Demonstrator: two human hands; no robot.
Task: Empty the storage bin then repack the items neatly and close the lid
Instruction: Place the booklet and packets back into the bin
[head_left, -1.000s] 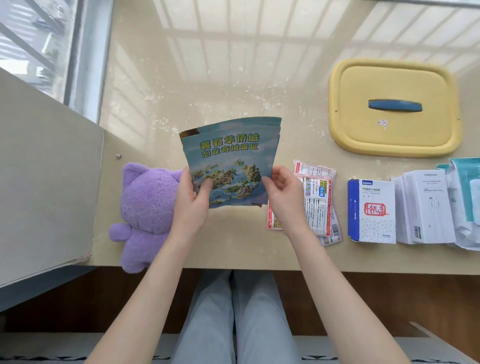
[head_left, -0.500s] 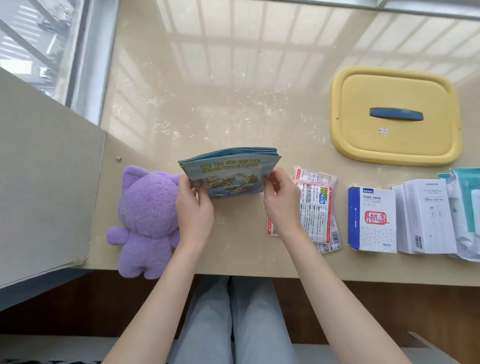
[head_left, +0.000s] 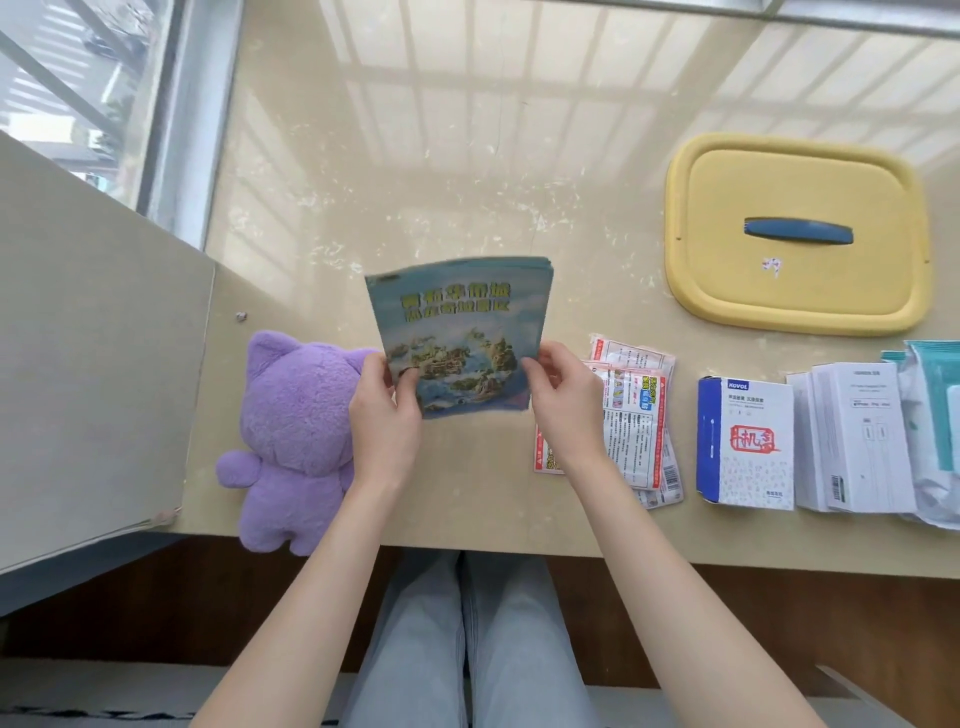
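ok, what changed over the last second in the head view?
The blue map-printed paper brochure stack tipped nearly edge-on half a second ago, then came back up, cover facing the camera. The left hand and right hand kept pinching its lower corners. The purple plush toy, yellow plastic lid and white cardboard boxes stayed put.

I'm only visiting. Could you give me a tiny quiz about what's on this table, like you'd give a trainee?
1. True or false: the lid lies on the table, handle up.
2. The left hand and right hand both hold: A) a cup B) brochures C) a phone.
3. Fill in: the plush lies on the person's ___ side.
Key: 1 true; 2 B; 3 left.
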